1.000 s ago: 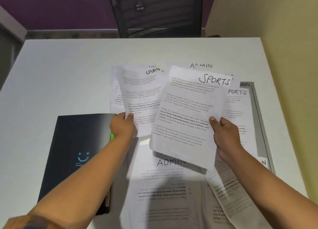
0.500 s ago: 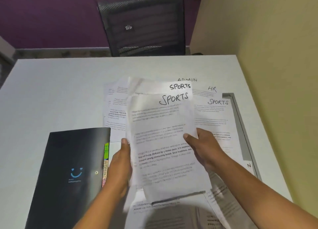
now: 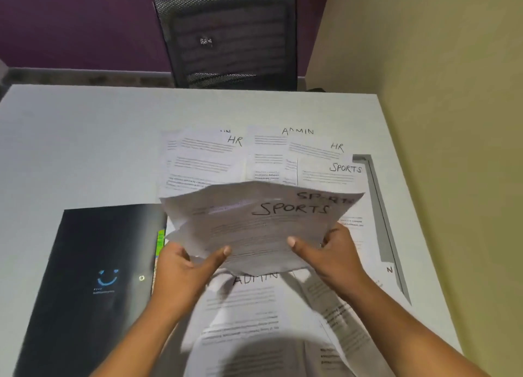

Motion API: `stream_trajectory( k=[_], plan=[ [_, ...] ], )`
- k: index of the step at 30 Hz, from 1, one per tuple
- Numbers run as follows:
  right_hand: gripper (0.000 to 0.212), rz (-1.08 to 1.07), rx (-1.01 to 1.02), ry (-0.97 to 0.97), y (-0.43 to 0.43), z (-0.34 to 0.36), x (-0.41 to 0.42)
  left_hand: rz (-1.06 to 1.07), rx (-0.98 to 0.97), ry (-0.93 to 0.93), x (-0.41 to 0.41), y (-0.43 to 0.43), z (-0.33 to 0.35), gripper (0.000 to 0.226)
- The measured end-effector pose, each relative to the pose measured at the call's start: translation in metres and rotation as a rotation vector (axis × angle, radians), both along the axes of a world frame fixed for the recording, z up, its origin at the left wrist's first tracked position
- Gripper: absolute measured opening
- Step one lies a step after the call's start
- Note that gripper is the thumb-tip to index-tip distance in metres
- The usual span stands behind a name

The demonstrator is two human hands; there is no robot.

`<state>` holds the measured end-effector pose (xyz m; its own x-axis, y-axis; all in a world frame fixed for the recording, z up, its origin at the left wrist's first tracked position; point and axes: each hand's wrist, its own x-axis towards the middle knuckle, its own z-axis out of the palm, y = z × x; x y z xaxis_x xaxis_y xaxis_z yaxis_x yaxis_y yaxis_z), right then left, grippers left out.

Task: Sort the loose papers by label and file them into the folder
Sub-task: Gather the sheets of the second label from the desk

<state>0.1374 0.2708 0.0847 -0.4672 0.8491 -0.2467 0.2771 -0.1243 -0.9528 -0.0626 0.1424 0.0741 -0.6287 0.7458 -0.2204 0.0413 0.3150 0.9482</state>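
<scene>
SPORTS stack (image 3: 254,229) flattened | left hand (image 3: 184,266), right hand (image 3: 331,255) grip | rear label (image 3: 325,198) blurred

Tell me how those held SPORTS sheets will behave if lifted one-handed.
Probably floppy: the SPORTS sheets bow between the left hand and right hand. Likely light, being a few thin pages. Their edges sit staggered, so they may slide apart.

The SPORTS sheets (image 3: 263,223) are thin white paper, matt, bowed and slightly creased; the loose papers (image 3: 283,155) on the counter are the same matt printed paper, marked in dark ink; the folder (image 3: 93,263) has a smooth black cover, plastic by the look, with a soft sheen; the counter (image 3: 85,150) is smooth, pale and matt; the chair (image 3: 226,36) back is black mesh.
</scene>
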Motion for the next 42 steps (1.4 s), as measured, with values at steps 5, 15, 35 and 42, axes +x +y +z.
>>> stream_trajectory(
  k=[5,15,35,42],
  plan=[
    [0.019,0.092,0.006,-0.111,0.002,-0.011,0.004,-0.034,0.039,0.05,-0.002,0.006,-0.019,0.014],
    [0.066,-0.4,0.128,-0.888,0.09,-0.08,0.073,0.178,0.061,-0.005,-0.012,0.021,-0.033,0.011],
    [0.014,-0.821,0.041,-0.138,0.138,-0.029,0.115,0.228,-0.058,-0.061,-0.02,0.008,-0.031,0.006],
    [0.01,-0.713,-0.211,0.158,0.055,0.033,0.128,0.19,-0.062,-0.113,-0.001,-0.005,-0.01,0.004]
  ],
)
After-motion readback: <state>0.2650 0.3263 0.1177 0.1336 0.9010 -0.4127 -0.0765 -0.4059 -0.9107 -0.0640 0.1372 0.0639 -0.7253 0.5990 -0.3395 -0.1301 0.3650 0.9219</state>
